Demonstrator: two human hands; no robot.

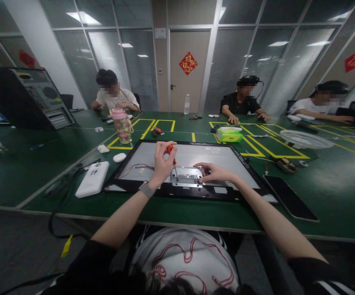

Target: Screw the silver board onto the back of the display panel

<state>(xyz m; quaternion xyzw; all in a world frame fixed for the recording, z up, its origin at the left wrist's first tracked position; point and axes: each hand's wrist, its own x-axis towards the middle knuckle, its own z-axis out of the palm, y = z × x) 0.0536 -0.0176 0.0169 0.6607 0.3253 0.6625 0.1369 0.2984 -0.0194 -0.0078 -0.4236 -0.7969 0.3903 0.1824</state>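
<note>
A flat display panel [223,157] lies on the table in front of me, its grey side up inside a black frame. On its near middle sits a metal bracket [185,169] with small connectors along it. My left hand [164,162] is closed round the red-and-black handle of a screwdriver [171,151], held upright. Its shaft points down to the bracket's left part; whether the tip sits in a screw is too small to tell. Thumb and fingers of my right hand [212,172] grip the bracket's right end. Thin wires [140,166] run across the panel at left.
A white power bank [93,179] and cables [63,196] lie left of the panel, a phone [290,196] right. Beyond stand a pink-lidded bottle [122,127], a green tissue pack [229,134] and a white fan grille [306,139]. Three people sit across the table.
</note>
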